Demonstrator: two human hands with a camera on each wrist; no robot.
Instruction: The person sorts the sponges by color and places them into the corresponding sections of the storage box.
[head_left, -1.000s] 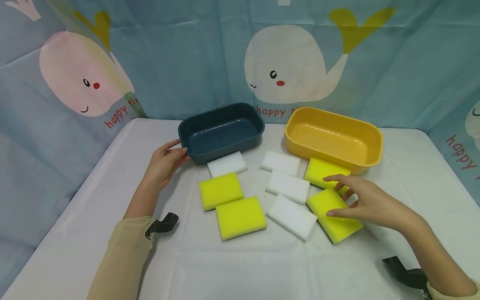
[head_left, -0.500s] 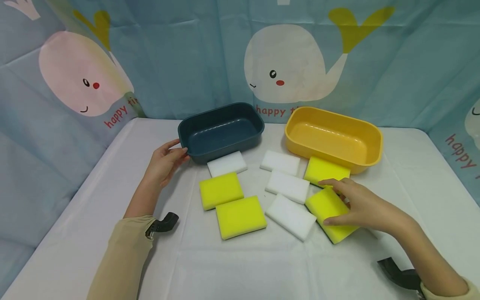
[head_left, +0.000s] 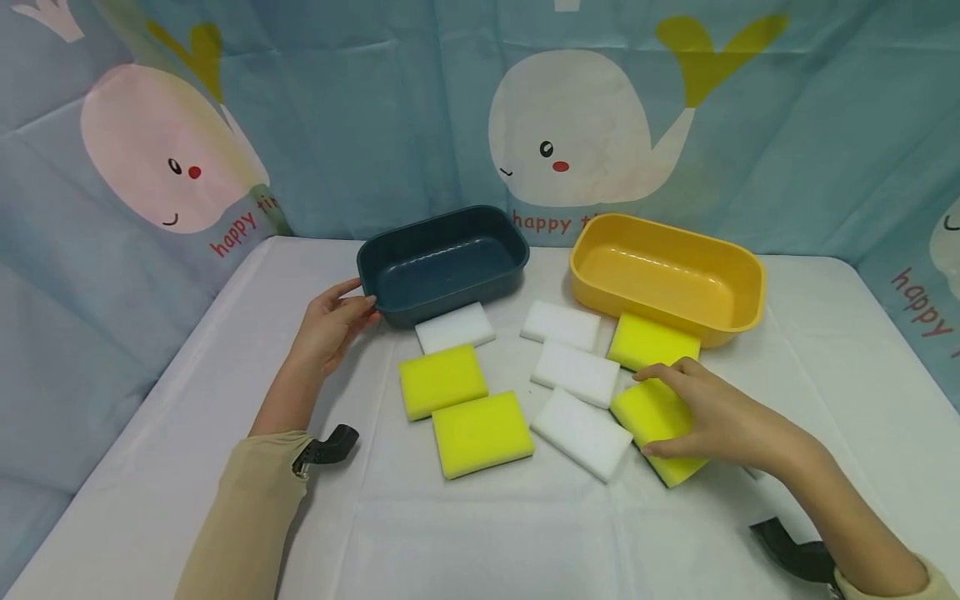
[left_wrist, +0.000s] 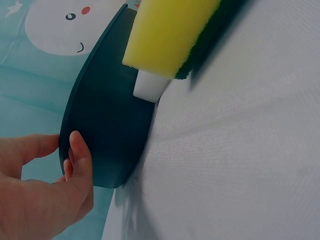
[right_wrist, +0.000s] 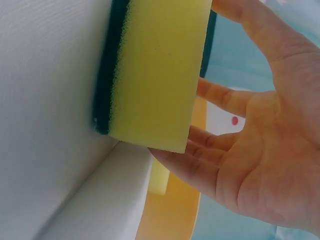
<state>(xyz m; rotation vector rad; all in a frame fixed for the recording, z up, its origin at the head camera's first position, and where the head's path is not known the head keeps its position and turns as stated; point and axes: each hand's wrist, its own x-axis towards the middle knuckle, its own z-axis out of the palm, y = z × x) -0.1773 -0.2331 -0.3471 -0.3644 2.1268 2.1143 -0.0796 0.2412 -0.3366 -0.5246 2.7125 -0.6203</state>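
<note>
Grasping stage, I judge: my left hand [head_left: 327,329] grips the blue tub [head_left: 487,290]; the fingers of my right hand [head_left: 723,417] straddle a yellow sponge [head_left: 656,412] on the counter [head_left: 480,542], hold unclear. A firm pinch seems due.

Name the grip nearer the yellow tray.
Right: the right grip is in front of the yellow tray; the left grip is far to its left, touching the blue tray.
</note>
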